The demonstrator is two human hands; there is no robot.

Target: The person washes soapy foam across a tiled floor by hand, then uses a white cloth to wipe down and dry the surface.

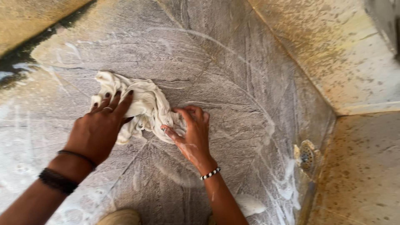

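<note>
Wristbands sit nearest you: dark bands (pixel 62 173) circle your left wrist, and a black-and-white beaded bracelet (pixel 209 173) circles your right. Just ahead of the bands, your left hand (pixel 98 129) lies flat with its fingers spread and pressed down on a crumpled white cloth (pixel 143 106), a ring showing on one finger. Your right hand (pixel 191 133) is beside it, its fingers curled and pinching a bunched fold at the cloth's right end. The cloth lies between and just beyond both hands, touching each, spread on a wet grey stone floor (pixel 233 62) streaked with white suds. To the right of your right hand, well apart from it, a small round metal drain (pixel 307 155) sits at the floor's edge, where pale speckled wall tiles (pixel 350 58) rise. Beyond your left hand, off to its left, a dark gap borders a yellowish slab (pixel 29 16).
</note>
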